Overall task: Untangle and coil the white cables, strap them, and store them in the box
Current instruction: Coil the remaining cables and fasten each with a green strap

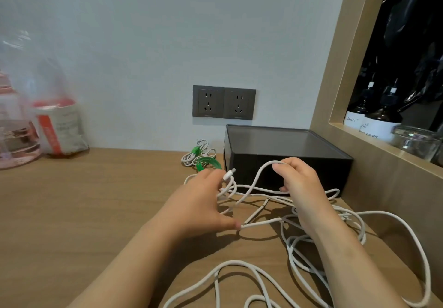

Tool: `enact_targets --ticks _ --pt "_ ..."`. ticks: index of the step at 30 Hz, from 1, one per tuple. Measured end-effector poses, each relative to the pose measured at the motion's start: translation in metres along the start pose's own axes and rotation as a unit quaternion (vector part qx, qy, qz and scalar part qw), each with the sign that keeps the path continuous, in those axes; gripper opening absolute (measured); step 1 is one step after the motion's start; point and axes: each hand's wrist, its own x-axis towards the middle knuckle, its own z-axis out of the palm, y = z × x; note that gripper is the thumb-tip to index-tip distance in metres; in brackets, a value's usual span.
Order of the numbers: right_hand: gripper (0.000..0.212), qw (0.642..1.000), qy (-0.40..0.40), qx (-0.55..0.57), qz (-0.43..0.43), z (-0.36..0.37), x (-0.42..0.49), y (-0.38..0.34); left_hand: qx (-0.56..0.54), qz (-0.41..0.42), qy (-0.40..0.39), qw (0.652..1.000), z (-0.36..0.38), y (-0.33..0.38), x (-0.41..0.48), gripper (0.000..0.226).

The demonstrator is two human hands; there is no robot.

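Note:
A long white cable (261, 271) lies in loose tangled loops across the wooden desk. My left hand (199, 202) grips a small coil of it, the plug end (229, 174) sticking up past my fingers. My right hand (299, 187) pinches a raised loop of the same cable just in front of the black box (285, 154), whose lid is closed. Behind my left hand lies a coiled white cable (195, 153) bound with a green strap (195, 150), and a loose green strap (208, 162) lies beside it.
Two dark wall sockets (224, 102) sit above the box. Plastic-wrapped containers (40, 120) stand at the back left of the desk (84, 211). A wooden-framed shelf on the right holds dark bottles (381, 118) and a glass jar (417, 142).

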Motion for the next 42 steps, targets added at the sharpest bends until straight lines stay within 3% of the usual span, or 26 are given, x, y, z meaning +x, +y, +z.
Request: enact_targets --ticks 6,13,18,22,26,31,34,36,39,42 --pt "0.021 1.000 0.020 0.006 -0.019 0.005 0.001 0.003 0.013 -0.015 0.045 0.999 0.000 -0.003 0.002 0.027" --pt "0.025 0.998 0.032 0.024 -0.052 0.003 0.001 0.004 -0.040 -0.012 0.021 0.999 -0.002 -0.005 0.000 0.010" --pt "0.033 0.996 0.030 0.058 -0.063 0.001 0.003 0.006 -0.176 -0.016 0.054 0.983 -0.003 -0.005 0.000 0.021" --pt "0.032 0.995 0.022 0.058 -0.075 0.001 0.002 0.007 -0.395 -0.067 0.032 0.916 -0.005 -0.002 0.000 0.010" --pt "0.027 0.994 0.001 0.053 -0.092 0.001 0.002 0.007 -0.468 -0.096 0.018 0.878 -0.008 -0.003 -0.001 0.014" --pt "0.022 0.990 -0.006 -0.008 -0.141 0.005 0.001 0.010 -0.619 -0.145 -0.058 0.770 -0.013 0.000 -0.004 0.024" --pt "0.021 0.986 -0.004 -0.035 -0.163 0.007 0.001 0.010 -0.652 -0.159 -0.064 0.739 -0.013 0.002 -0.004 0.031" --pt "0.021 0.984 -0.006 -0.041 -0.171 0.008 -0.001 0.010 -0.639 -0.176 -0.036 0.748 -0.012 0.002 -0.002 0.037" --pt "0.017 0.983 -0.031 -0.040 -0.176 0.012 -0.004 0.011 -0.578 -0.205 0.043 0.789 -0.008 0.002 0.001 0.042" --pt "0.013 0.984 -0.061 -0.029 -0.166 0.017 -0.005 0.011 -0.541 -0.204 0.075 0.812 -0.004 0.004 0.004 0.036"
